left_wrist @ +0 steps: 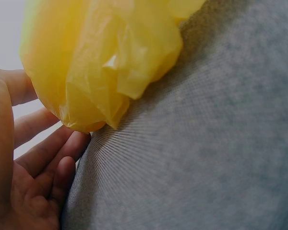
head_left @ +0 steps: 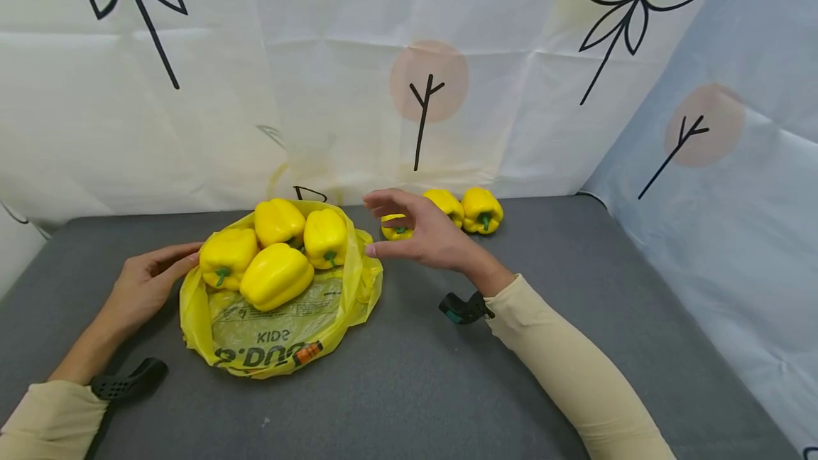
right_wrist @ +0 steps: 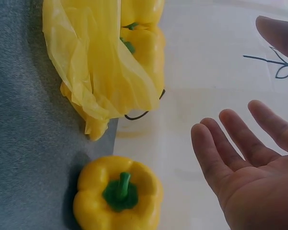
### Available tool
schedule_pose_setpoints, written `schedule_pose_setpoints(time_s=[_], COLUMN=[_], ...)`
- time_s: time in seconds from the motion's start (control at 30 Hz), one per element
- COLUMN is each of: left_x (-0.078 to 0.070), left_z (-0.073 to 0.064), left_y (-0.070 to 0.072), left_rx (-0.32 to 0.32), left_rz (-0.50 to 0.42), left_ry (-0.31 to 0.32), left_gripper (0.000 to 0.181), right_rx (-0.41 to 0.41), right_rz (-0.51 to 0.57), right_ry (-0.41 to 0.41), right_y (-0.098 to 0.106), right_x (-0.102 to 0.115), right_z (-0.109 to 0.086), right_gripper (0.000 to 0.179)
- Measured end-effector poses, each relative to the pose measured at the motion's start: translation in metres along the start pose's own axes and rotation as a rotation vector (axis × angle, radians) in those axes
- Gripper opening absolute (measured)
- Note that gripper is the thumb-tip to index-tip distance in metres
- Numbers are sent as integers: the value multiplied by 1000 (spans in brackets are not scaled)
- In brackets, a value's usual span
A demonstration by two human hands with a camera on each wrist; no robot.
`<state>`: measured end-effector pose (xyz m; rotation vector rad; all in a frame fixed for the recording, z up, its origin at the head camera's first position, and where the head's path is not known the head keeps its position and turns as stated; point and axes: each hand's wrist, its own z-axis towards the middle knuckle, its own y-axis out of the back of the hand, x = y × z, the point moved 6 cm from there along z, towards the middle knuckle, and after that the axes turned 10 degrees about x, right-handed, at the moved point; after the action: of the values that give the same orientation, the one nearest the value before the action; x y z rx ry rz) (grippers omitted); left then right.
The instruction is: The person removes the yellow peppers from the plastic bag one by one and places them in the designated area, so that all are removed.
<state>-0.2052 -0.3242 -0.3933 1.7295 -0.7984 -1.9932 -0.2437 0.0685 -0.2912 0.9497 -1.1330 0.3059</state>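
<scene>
A yellow plastic bag (head_left: 281, 321), its rim rolled open, stands on the dark grey table with several yellow bell peppers (head_left: 277, 277) inside. My left hand (head_left: 142, 286) is at the bag's left side, its fingers loosely bent. In the left wrist view, the fingertips (left_wrist: 79, 141) rest against the crinkled side of the bag (left_wrist: 101, 57). To the right of the bag, my right hand (head_left: 424, 229) hovers with thumb and fingers spread and nothing between them. Behind it are loose bell peppers, one partly covered by the hand; the right wrist view shows one pepper (right_wrist: 119, 196) stem forward.
Two other loose bell peppers (head_left: 482, 210) sit at the table's back edge, right of the bag. A pale printed cloth (head_left: 332, 105) hangs behind the table (head_left: 486, 389), and a bluish cloth (head_left: 735, 233) hangs along its right side. Both wrists wear dark camera straps (head_left: 465, 309).
</scene>
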Motion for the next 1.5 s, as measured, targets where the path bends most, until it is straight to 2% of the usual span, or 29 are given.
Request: schedule_pose_setpoints(time_s=[0.33,0.77,1.1,1.5], left_x=[3,2,1,1], left_z=[1,1,0,1], left_y=[-1,-1,0,0], left_rx=[0,-4,-5,-3], left_rz=[20,20,20,28], left_ry=[8,11,4,11], left_gripper=[48,49,48,48], right_rx=[60,139,138,159], right_rz=[-1,-58,-79,-75], right_ry=[-10,-85,-136,-176], right_y=[-6,-19,-23,-26], right_x=[-4,-19,-28,-39], right_z=[32,63,73,76], right_gripper=[69,77,81,82])
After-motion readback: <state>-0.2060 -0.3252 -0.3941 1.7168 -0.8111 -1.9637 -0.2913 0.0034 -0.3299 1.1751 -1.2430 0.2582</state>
